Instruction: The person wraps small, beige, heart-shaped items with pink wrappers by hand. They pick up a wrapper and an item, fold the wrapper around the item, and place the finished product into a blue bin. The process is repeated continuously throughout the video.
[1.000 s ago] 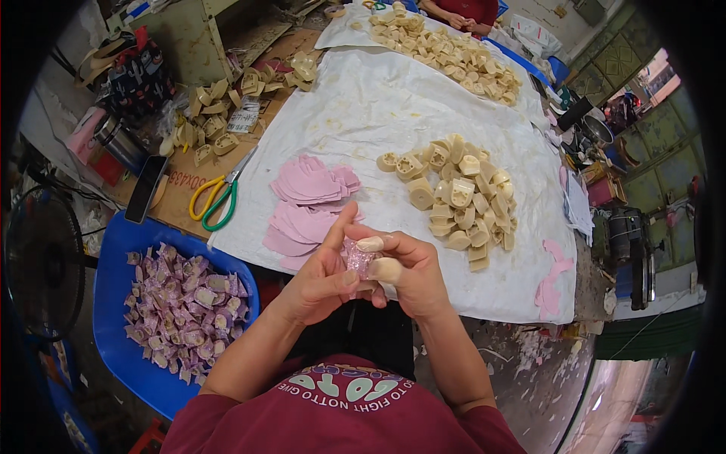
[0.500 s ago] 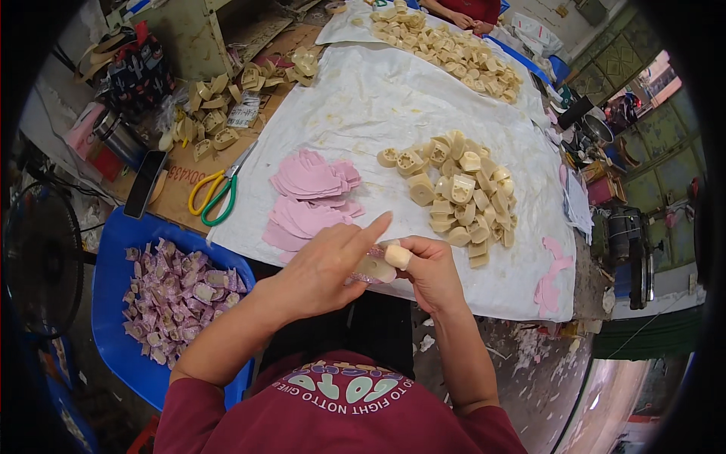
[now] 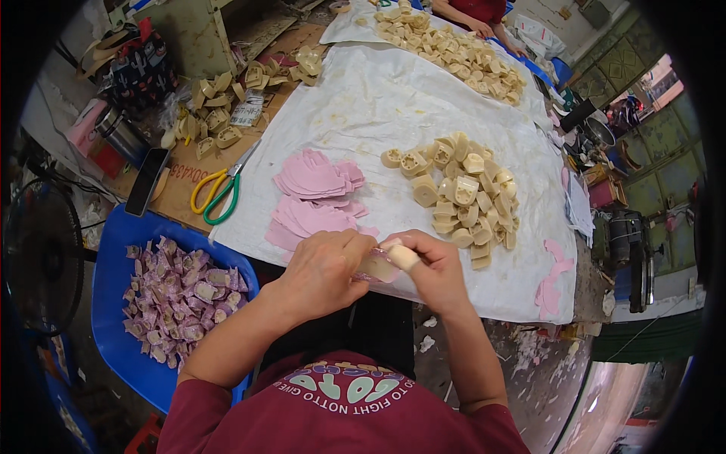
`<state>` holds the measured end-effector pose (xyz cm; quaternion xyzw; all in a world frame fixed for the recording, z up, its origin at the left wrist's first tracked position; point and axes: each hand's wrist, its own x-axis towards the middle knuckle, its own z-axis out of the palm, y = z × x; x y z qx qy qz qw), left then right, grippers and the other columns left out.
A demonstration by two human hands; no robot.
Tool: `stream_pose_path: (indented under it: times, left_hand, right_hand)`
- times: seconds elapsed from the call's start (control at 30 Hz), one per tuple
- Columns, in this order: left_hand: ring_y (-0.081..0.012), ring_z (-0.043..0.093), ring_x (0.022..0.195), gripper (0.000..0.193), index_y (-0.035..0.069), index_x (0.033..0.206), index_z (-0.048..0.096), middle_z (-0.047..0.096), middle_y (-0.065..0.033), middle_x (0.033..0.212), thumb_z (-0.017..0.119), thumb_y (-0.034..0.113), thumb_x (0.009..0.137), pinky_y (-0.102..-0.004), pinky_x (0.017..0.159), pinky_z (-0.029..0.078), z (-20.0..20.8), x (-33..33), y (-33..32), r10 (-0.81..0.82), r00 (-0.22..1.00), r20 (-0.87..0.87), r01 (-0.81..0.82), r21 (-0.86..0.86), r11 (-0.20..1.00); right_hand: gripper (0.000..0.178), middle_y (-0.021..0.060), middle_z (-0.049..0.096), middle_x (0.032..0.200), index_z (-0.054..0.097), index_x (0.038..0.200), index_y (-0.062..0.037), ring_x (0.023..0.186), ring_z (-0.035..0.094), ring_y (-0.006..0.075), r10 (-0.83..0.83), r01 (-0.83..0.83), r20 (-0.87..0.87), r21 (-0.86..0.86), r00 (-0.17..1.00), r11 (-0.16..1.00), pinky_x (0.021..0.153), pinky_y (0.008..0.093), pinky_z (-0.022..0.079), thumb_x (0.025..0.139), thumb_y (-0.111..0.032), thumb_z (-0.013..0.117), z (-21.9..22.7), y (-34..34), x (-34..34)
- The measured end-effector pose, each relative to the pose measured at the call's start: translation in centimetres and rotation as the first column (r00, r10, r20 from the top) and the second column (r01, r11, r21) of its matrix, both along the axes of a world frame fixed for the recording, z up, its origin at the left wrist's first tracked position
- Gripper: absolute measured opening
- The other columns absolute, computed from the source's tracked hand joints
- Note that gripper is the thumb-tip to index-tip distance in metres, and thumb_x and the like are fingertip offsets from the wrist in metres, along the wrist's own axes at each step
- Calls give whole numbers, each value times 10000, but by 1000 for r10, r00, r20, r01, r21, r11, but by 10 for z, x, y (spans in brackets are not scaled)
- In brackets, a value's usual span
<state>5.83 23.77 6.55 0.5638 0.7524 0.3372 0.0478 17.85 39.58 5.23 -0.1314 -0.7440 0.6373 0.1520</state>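
Over the table's near edge, my left hand (image 3: 324, 266) and my right hand (image 3: 432, 271) are closed on one small cream moulded block, shaped like a shoe heel, with a glittery pink cover sheet (image 3: 384, 271) around it. My left fingers curl over its left end and hide part of it. At its right end, my right thumb wears a cream finger cover (image 3: 403, 257) and presses near the sheet's edge. Beyond my left hand lie stacked pink cut sheets (image 3: 311, 219). A heap of bare cream heel-shaped blocks (image 3: 463, 193) sits past my right hand.
A blue tub (image 3: 106, 303) at left holds many pink-covered pieces. Scissors (image 3: 219, 195) with yellow and green handles, a phone (image 3: 147, 181) and a steel flask (image 3: 121, 136) are at the table's left. Another person's hand (image 3: 480, 29) shows beside a far heap of blocks (image 3: 454, 53).
My left index finger, stretched out before, has bent down onto the covered piece. My right thumb has shifted slightly along its edge. The far person's arms have moved right.
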Motion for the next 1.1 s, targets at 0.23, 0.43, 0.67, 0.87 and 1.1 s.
stream_pose_path:
  times: [0.23,0.43,0.67,0.87,1.1]
  left_hand:
    - [-286,656,667,414,46,991,600,647,-109,752,776,156,632,-382,594,510,-7,11,10,125,987,101,-128,29,991]
    - [-255,639,548,376,27,911,566,605,-107,620,782,179,643,-341,489,477,-12,18,17,196,972,129,-204,58,977]
    - [-251,621,507,387,27,857,526,594,-113,588,791,221,653,-345,463,465,-18,21,23,253,943,218,-280,104,954]
    - [-245,615,501,411,23,868,521,595,-115,590,795,236,649,-340,466,464,-27,24,25,340,903,262,-355,11,935]
    - [-318,639,541,418,5,878,530,600,-146,588,764,294,687,-401,508,492,-32,21,24,346,881,323,-379,41,925]
  right_hand:
    - [98,23,653,879,640,964,22,795,564,63,-65,67,32,-99,997,993,726,223,458,910,-47,594,1,-2,-3]
    - [138,25,672,896,662,990,-7,795,604,87,-122,119,-14,-134,992,984,730,232,479,919,-117,616,-4,-6,-2]
    - [162,30,669,861,666,1018,16,792,586,75,-167,115,-27,-613,986,781,732,232,474,937,-81,565,-6,-9,-4]
    - [182,40,669,913,652,1048,29,796,598,92,-110,110,17,-287,994,952,748,236,476,935,-73,551,-20,-5,-10]
    - [251,50,658,973,606,1148,42,875,590,104,-185,185,-9,-28,983,982,793,243,473,933,-23,494,-15,-22,-12]
